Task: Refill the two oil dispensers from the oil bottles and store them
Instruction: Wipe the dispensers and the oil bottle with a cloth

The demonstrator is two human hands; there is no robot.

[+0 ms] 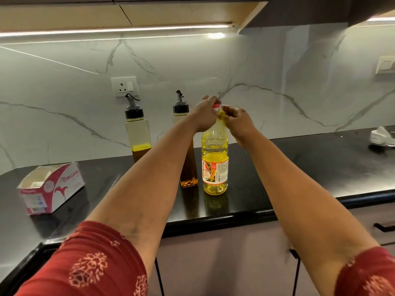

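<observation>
A clear plastic oil bottle (215, 165) with yellow oil and a red-and-white label stands upright near the front of the black counter (299, 167). My left hand (205, 114) grips its red cap (216, 106) from above. My right hand (237, 120) grips the bottle's neck just below the cap. Two square glass oil dispensers with black pour spouts stand behind. One dispenser (137, 133) on the left holds a low layer of yellow oil. The other dispenser (188, 174), partly hidden by my left forearm, holds darker amber oil.
An open pink-and-white tissue box (51, 186) lies on the counter's left. A white crumpled object (382, 136) sits at the far right. A wall socket (124, 86) is on the marble backsplash. Cabinet doors with dark handles are below the counter edge.
</observation>
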